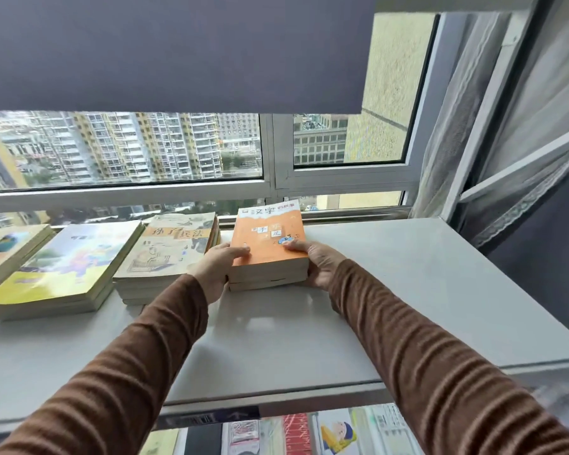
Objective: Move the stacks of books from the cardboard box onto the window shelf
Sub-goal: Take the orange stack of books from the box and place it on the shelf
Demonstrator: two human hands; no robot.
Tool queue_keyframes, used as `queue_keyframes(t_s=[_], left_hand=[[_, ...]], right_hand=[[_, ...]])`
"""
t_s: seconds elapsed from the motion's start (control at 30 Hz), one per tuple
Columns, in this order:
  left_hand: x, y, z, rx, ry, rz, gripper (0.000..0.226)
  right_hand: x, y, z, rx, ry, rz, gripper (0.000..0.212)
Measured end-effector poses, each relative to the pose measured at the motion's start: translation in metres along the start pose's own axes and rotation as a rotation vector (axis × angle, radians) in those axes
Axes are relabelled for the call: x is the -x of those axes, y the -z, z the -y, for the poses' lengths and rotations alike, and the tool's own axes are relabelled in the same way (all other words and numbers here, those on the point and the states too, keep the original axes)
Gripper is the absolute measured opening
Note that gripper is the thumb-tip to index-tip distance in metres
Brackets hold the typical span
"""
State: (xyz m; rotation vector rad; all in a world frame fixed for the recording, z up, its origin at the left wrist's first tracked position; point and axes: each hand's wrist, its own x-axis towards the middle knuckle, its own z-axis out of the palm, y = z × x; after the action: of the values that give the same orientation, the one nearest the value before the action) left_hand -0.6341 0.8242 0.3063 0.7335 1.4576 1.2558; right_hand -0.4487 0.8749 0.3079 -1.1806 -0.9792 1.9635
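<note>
A small stack of books with an orange cover on top [267, 238] rests on the white window shelf [391, 290], near the window frame. My left hand [216, 269] grips the stack's left side, thumb on the cover. My right hand [319, 262] grips its right side, thumb on the cover too. Both arms in brown sleeves reach forward over the shelf. The cardboard box is not in view.
Left of the orange stack stand a beige-covered stack [165, 257], a yellow-and-blue stack [63, 270] and another stack at the far left [4, 251]. More books [309, 431] show below the shelf's front edge. A curtain [457, 126] hangs at the right.
</note>
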Motion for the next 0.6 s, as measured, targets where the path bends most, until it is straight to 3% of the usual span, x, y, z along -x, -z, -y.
queue_keyframes(t_s=[0.1, 0.23, 0.3, 0.43, 0.6], left_hand=[[0.001, -0.001, 0.003, 0.002, -0.014, -0.021, 0.023], [0.005, -0.005, 0.006, -0.022, -0.052, -0.018, 0.011], [0.007, -0.006, 0.007, -0.03, -0.063, 0.001, 0.023], [0.014, -0.011, 0.006, -0.118, -0.089, -0.026, 0.039], [0.033, -0.012, 0.006, -0.382, -0.302, -0.083, 0.071]], right_hand=[[0.001, -0.001, 0.003, 0.03, -0.026, -0.023, 0.007], [0.007, -0.002, 0.009, 0.03, 0.023, -0.041, 0.019], [0.008, 0.003, 0.009, -0.036, 0.049, -0.046, 0.03], [0.017, 0.015, 0.0, -0.04, 0.154, -0.09, 0.019], [0.041, 0.03, -0.014, 0.313, 0.363, -0.25, 0.06]])
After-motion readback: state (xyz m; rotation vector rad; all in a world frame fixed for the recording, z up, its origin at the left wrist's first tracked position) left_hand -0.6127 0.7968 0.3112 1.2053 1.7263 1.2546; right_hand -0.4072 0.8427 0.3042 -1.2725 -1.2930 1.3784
